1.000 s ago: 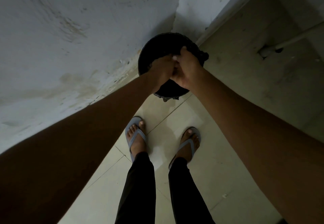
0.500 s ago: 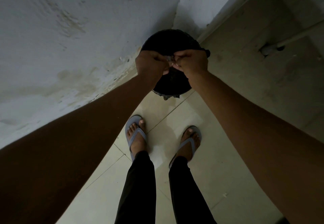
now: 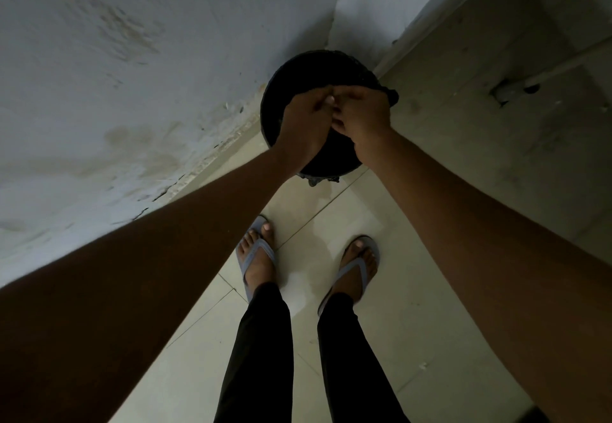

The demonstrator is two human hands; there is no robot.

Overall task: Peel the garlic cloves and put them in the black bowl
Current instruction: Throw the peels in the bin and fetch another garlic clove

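Bowl (image 3: pixel 298 68) on floor (image 3: pixel 414 306), in corner against wall (image 3: pixel 132 91). Above bowl: left hand (image 3: pixel 306 124) and right hand (image 3: pixel 362 116), fingertips touching. Nearer than bowl: 2 feet in sandals (image 3: pixel 256 257), side by side.

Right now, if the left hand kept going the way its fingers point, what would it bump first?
Probably the right hand. The left hand has its fingers aimed at it, and the two meet over the black container. Whatever small thing they pinch is too dim to make out.
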